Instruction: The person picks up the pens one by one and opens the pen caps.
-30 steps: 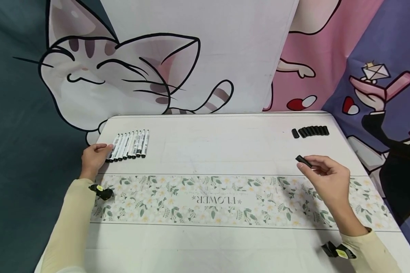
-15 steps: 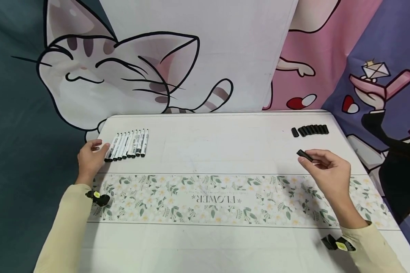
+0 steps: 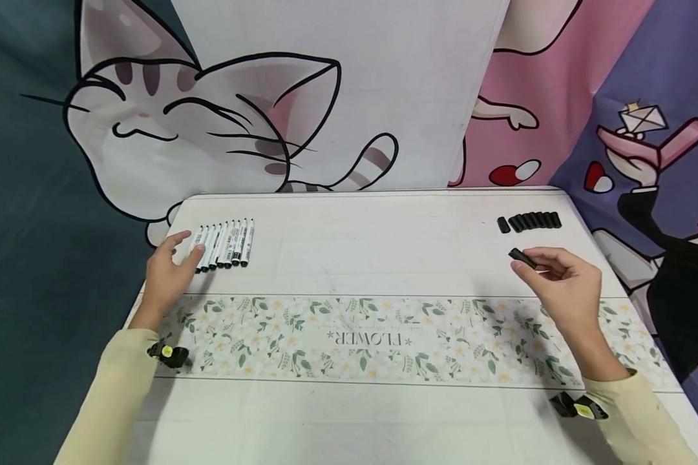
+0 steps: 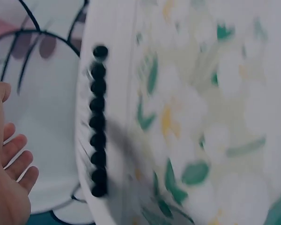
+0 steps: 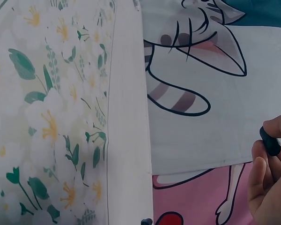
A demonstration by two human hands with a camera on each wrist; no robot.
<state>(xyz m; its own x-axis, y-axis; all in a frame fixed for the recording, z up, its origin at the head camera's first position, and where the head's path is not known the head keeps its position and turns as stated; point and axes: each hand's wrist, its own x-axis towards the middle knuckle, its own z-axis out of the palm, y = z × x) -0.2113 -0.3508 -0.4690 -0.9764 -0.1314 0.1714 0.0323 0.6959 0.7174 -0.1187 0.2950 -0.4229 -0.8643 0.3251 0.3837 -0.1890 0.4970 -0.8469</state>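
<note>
Several white markers (image 3: 227, 242) lie side by side at the table's left, thin black nibs pointing away and black ends toward me; in the left wrist view, their round black ends (image 4: 98, 123) form a row. My left hand (image 3: 171, 274) hovers by the leftmost ones and covers part of them, thumb and fingers apart with nothing between them. Over the right half of the table, my right hand (image 3: 564, 284) pinches a black marker cap (image 3: 522, 258) between thumb and fingers. The right wrist view also has this cap (image 5: 270, 141) at the fingertips.
Several black caps (image 3: 535, 221) lie in a tight row at the back right, with one cap (image 3: 503, 225) slightly apart at its left. A floral printed band (image 3: 372, 339) crosses the white table. Cartoon-printed cloths (image 3: 419, 97) hang behind the table.
My left hand has drawn back from the left end of the marker row, then come rightward over it with fingers spread. The right hand, still pinching the cap, has risen slightly away from me.
</note>
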